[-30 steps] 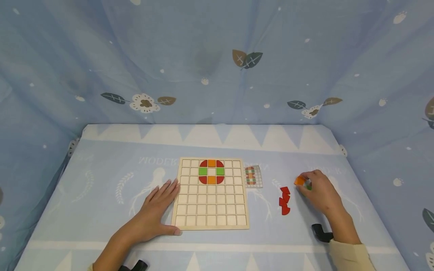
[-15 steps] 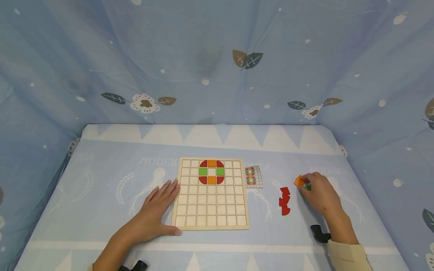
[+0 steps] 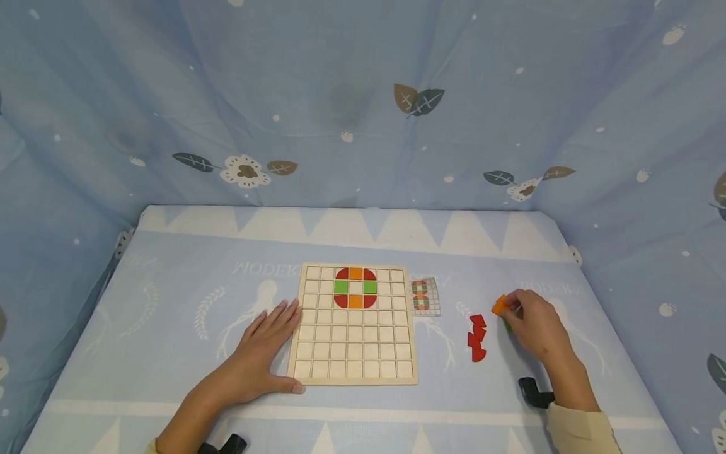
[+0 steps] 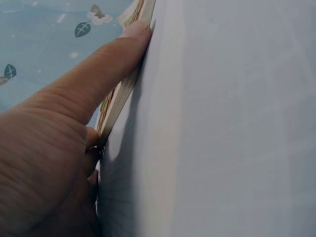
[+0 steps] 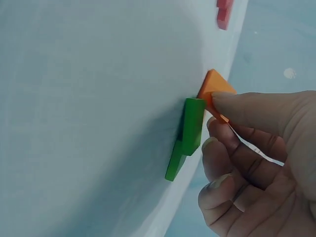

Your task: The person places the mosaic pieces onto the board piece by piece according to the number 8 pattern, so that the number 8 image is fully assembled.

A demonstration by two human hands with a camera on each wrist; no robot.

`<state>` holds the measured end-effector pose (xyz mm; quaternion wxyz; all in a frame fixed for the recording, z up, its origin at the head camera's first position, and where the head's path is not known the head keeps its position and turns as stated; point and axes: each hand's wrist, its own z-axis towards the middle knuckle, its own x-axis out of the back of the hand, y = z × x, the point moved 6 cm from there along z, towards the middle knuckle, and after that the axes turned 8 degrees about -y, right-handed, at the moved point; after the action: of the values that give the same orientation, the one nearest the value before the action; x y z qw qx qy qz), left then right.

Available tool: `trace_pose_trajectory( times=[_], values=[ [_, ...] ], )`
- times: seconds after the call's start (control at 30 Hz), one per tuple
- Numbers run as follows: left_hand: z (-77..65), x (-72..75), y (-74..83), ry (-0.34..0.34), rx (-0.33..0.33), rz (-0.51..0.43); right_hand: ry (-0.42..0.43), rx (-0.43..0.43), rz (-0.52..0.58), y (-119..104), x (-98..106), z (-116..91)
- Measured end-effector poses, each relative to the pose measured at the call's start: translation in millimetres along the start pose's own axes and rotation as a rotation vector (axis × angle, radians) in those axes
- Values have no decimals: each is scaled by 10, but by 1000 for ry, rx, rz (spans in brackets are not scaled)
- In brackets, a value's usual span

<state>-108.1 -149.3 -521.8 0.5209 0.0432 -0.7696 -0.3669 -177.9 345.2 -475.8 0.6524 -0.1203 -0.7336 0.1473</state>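
Observation:
Spread along the left edge of a wooden grid board (image 3: 354, 351), my left hand (image 3: 253, 366) has straight fingers, with its thumb by the near-left corner. The left wrist view shows that thumb (image 4: 106, 64) against the board's side. A ring of red, orange and green tiles (image 3: 355, 301) lies in the board's far cells. To the right, my right hand (image 3: 539, 321) pinches an orange tile (image 5: 217, 84) between thumb and fingertips. In the right wrist view, green tiles (image 5: 192, 126) lie on the tabletop right beside the orange one; fingers hide part of the orange tile.
Several red tiles (image 3: 476, 337) lie in a loose cluster between board and right hand. A printed pattern card (image 3: 429, 296) lies against the board's right edge, showing a similar coloured design. A blue patterned curtain (image 3: 340, 107) surrounds the table's back and sides.
My right hand shifts slightly at the orange tile, and green now shows lower, below the thumb. My left hand stays at the board's edge. The head view tilts a little.

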Motion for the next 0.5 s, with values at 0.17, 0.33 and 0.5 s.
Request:
trace_pose_trajectory(
  times=[0.17, 0.33, 0.5],
  values=[
    [6, 3, -2, 2, -3, 9, 19, 8, 23, -20, 18, -8],
    [3, 3, 0, 4, -6, 15, 31, 34, 66, -85, 35, -12],
    [-1, 8, 6, 5, -10, 11, 6, 97, 109, -259, 31, -24]
  ],
)
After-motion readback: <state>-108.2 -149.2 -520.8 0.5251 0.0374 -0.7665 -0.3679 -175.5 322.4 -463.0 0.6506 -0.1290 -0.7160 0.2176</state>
